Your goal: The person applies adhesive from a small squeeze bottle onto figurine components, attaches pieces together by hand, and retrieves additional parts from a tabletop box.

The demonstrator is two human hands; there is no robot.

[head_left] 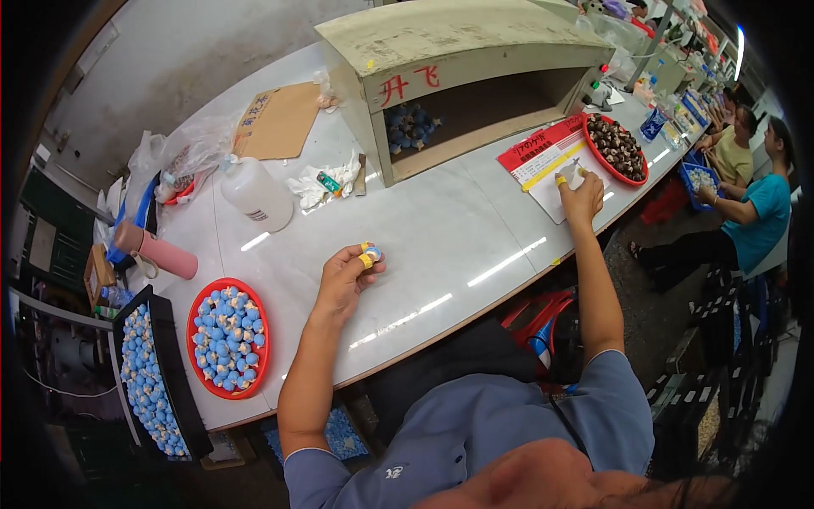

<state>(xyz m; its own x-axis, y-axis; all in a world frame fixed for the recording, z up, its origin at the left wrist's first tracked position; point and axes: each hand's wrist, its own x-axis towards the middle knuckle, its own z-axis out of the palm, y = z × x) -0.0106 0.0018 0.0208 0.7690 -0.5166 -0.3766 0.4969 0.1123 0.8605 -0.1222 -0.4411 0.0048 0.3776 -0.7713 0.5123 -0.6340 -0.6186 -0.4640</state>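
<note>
My left hand (346,276) is closed over the middle of the table, pinching a small blue-and-white figure part (374,253) between thumb and fingers. Yellow tape wraps some fingertips on both hands. Further right, my right hand (582,197) is closed above a sheet of paper (543,174) with red and yellow bands. A small whitish thing (576,176) shows at its fingertips; what it is, I cannot make out. Just beyond that hand, a red round tray (643,176) holds many dark brown-and-cream pieces (615,148).
At the left stand a red tray (266,356) of blue-and-cream pieces, a black bin (191,416) of more, a pink bottle (161,252) and a white plastic bottle (257,197). A cream open-fronted metal box (475,51) stands at the back. Several people sit at the right.
</note>
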